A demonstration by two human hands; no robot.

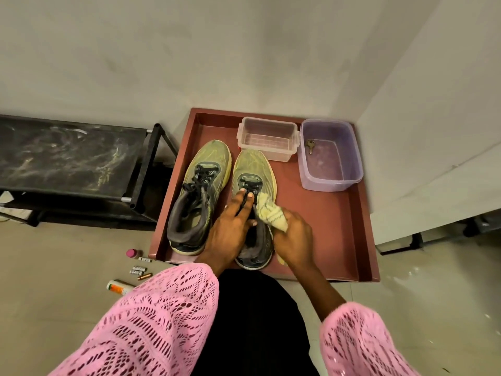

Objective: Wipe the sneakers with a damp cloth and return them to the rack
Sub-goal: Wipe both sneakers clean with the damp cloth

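Two yellow-green sneakers with dark laces stand side by side, toes away from me, in a red-brown tray point(339, 234). The left sneaker point(199, 191) is untouched. My left hand point(230, 229) lies flat over the tongue and collar of the right sneaker point(253, 169), fingers spread on the laces. My right hand point(294, 240) grips a pale yellow striped cloth point(271, 210) and presses it against that sneaker's right side. The black shoe rack point(67, 156) stands to the left of the tray.
A clear plastic box point(267, 138) and a purple tub point(329, 156) with a key in it stand at the tray's far end. Batteries and small bottles point(135, 271) lie on the floor by the tray's near left corner. Walls close in behind and at right.
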